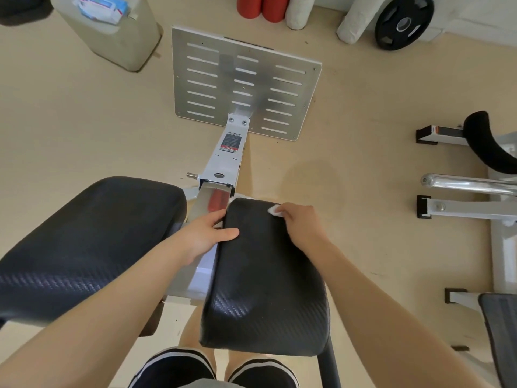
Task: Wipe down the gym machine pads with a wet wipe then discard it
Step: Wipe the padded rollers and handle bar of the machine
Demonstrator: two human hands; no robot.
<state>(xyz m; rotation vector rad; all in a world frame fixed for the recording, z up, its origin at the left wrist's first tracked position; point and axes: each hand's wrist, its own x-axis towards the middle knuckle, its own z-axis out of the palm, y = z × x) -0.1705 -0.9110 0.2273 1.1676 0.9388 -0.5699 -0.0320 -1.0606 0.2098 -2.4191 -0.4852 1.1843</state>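
A: A gym floor of pale beige, seen from above: a slotted metal footplate [246, 82] at the far centre, a weight plate [404, 22] leaning at the far right, a pack of wipes [99, 7] atop a bin [112, 32] at the far left.

B: And the machine itself?

A: Two black pads side by side, the left pad [89, 242] broad and angled, the right pad [265, 278] nearer the centre.

B: The hands?

A: The left hand [207, 233] grips the right pad's left edge, thumb over the top, fingers tucked into the gap. The right hand [300, 225] presses a small white wet wipe [274, 210] onto the pad's far right corner, fingers curled round it.

B: How should the wiping go?

A: Likely best in overlapping strokes from far to near, flat pressure, the left hand bracing the pad, edges and stitched seams included. The left pad looks yet to be checked; the bin is well apart.
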